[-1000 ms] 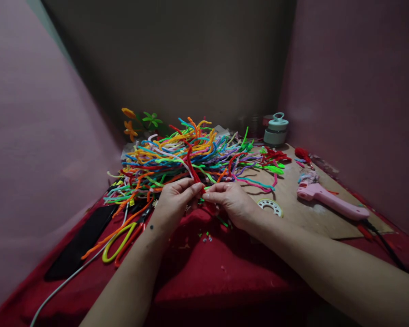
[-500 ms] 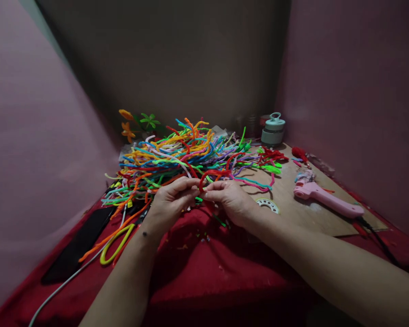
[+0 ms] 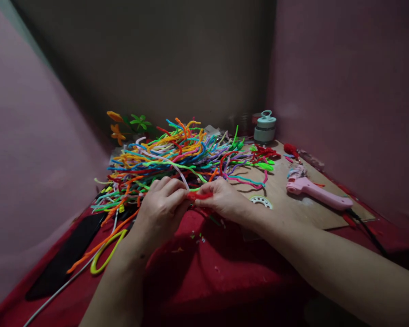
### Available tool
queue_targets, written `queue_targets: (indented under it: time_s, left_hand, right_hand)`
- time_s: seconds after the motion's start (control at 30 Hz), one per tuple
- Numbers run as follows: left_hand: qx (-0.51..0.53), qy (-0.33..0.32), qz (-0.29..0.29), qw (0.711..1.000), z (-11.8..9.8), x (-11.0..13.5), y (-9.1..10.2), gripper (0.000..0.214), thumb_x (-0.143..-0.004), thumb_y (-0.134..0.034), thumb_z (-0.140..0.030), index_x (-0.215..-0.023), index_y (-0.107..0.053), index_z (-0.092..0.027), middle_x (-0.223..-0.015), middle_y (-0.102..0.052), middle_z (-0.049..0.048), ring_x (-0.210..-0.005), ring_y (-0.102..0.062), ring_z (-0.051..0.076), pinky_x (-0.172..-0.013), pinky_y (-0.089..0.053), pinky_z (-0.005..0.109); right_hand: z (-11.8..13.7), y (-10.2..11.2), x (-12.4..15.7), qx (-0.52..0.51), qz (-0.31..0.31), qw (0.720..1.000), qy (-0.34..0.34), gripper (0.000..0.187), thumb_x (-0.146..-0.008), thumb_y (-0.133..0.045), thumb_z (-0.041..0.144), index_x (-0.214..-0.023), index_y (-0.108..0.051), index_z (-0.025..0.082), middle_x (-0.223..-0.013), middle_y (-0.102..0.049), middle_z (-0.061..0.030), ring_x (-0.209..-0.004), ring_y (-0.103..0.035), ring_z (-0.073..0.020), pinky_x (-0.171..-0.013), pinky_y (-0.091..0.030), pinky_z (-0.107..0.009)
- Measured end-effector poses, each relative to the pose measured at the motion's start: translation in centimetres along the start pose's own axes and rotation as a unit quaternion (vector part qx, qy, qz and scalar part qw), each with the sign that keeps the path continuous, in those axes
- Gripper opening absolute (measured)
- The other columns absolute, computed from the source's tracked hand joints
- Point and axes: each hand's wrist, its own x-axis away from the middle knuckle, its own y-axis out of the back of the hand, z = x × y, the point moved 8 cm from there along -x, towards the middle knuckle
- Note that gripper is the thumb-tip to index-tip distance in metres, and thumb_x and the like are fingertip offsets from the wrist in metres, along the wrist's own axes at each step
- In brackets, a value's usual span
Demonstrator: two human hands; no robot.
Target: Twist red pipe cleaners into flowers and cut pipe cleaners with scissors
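Note:
Between my two hands is a red pipe cleaner (image 3: 202, 196), pinched at both sides just above the front of the table. My left hand (image 3: 165, 204) is closed on it, knuckles up, with its fingertips mostly hidden. Thumb and fingers of my right hand (image 3: 221, 198) press the same red piece from the other side. Right behind the hands spreads a big tangled pile of pipe cleaners (image 3: 163, 156) in many colours.
A pink glue gun (image 3: 320, 193) lies on a wooden board (image 3: 303, 215) at right, near a white tape roll (image 3: 261, 201). A teal-lidded jar (image 3: 265, 127) stands behind. At left are a black phone (image 3: 66, 256), a white cable (image 3: 59, 293) and a yellow handle loop (image 3: 107, 252).
The raised red loop between my fingers is now drawn down and flatter. My left hand has turned knuckles up. The whole view has shifted slightly, moving the scene left.

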Motion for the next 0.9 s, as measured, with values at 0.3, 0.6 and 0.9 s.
queue_targets:
  time_s: [0.3, 0.6, 0.9]
  left_hand:
    - [0.317, 0.304, 0.097, 0.893, 3.0, 1.5, -2.5, 0.013, -0.071, -0.057, -0.026, -0.065, -0.060, -0.015, -0.059, -0.055, -0.0004, -0.056, -0.047, 0.012, -0.053, -0.034, 0.024]
    - [0.712, 0.430, 0.101, 0.545, 1.9, 3.2, -6.3, 0.027, -0.065, -0.062, -0.023, -0.046, -0.044, -0.014, -0.042, -0.038, -0.0047, -0.037, -0.033, 0.005, -0.040, -0.028, 0.020]
    - [0.416, 0.244, -0.118, 0.868, 3.7, 1.8, 1.6, 0.009, -0.070, -0.067, -0.020, -0.079, -0.068, -0.020, -0.080, -0.061, 0.0014, -0.074, -0.057, 0.013, -0.065, -0.046, 0.024]
  right_hand:
    - [3.3, -0.3, 2.0, 0.282, -0.098, 0.923, 0.243, 0.011, -0.074, -0.055, 0.010, -0.067, -0.063, 0.014, -0.065, -0.061, -0.0024, -0.063, -0.052, -0.0111, -0.060, -0.037, -0.022]
    - [6.3, -1.1, 5.0, 0.394, -0.173, 0.783, 0.450, 0.020, -0.082, -0.045, 0.012, -0.067, -0.059, 0.014, -0.064, -0.060, -0.0060, -0.063, -0.048, -0.0146, -0.060, -0.038, -0.028]
    - [4.7, 0.6, 2.4, 0.041, -0.072, 0.970, 0.228, 0.009, -0.079, -0.056, 0.018, -0.074, -0.062, 0.015, -0.069, -0.060, -0.0009, -0.065, -0.054, -0.0104, -0.063, -0.043, -0.023]
